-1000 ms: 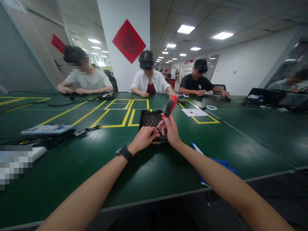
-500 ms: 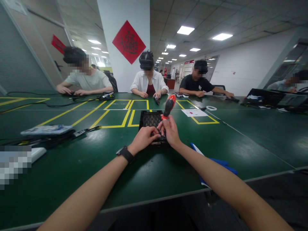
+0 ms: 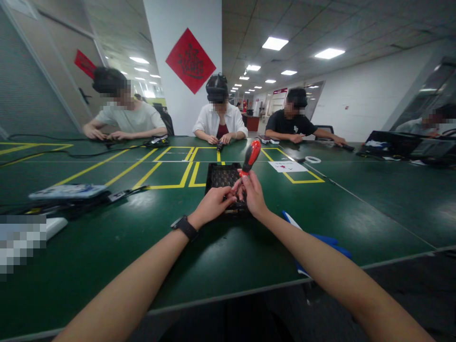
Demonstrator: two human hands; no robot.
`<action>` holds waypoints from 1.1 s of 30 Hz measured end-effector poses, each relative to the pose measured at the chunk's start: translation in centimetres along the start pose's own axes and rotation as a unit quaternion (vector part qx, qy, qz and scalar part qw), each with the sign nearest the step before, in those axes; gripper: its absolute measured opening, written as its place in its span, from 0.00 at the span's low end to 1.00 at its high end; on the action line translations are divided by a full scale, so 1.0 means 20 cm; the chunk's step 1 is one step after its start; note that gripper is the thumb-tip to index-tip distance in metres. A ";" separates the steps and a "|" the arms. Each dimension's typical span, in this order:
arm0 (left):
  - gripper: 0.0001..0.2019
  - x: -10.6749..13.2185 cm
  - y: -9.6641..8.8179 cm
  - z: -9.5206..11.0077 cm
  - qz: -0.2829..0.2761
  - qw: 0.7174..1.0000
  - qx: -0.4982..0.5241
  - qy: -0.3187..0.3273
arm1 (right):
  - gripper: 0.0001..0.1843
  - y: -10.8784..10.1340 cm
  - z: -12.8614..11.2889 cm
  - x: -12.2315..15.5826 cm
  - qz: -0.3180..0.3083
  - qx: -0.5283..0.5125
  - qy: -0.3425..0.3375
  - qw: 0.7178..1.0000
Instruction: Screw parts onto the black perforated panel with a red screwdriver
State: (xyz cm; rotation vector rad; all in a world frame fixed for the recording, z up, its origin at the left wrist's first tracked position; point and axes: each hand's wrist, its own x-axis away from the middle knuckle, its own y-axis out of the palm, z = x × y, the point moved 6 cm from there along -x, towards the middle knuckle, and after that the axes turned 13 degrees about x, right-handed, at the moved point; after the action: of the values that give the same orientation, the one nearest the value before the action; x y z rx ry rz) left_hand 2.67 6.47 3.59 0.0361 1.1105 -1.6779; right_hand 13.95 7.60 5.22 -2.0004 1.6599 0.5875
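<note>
My right hand (image 3: 255, 195) grips a screwdriver (image 3: 251, 156) with a red and black handle that points up and leans slightly right. Its shaft runs down between my fingers and its tip is hidden. Thumb and fingers of my left hand (image 3: 213, 205) are pinched together beside the shaft, close to the right fingertips. Whatever they hold is too small to make out. Under both hands lies a black plastic case (image 3: 211, 175) with a patterned inside, its near part partly covered by my fingers.
Blue and white gloves (image 3: 322, 240) lie under my right forearm. A printed sheet (image 3: 287, 166) and a white ring (image 3: 312, 160) rest beyond. Cables and a flat box (image 3: 67, 191) are on the left. Yellow tape marks the green table (image 3: 171, 280). Several co-workers sit opposite.
My hands and the screwdriver stay almost in place over the case. Across the table, the co-worker in white has moved a dark tool to the left and brought both hands together on it.
</note>
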 end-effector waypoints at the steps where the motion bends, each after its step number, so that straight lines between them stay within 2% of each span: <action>1: 0.09 0.00 0.00 0.00 0.007 1.000 0.005 -0.005 | 0.18 0.00 0.00 0.00 0.003 0.003 -0.001 1.000; 5: 0.12 0.00 0.00 -0.01 0.013 1.000 0.021 -0.015 | 0.17 0.00 0.00 0.00 0.003 0.004 -0.004 1.000; 19: 0.07 -0.01 0.00 -0.02 -0.001 1.000 0.028 -0.004 | 0.20 0.01 0.02 0.00 -0.029 -0.038 0.008 0.999; 33: 0.10 0.00 -0.01 -0.02 0.021 0.998 0.044 -0.032 | 0.16 0.01 0.00 0.01 -0.013 -0.009 -0.004 1.000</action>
State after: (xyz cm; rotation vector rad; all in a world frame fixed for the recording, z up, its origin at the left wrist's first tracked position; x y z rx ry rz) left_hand 2.36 6.73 3.42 0.0614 0.9828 -1.6777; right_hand 13.68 7.49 5.12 -2.0263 1.6276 0.6021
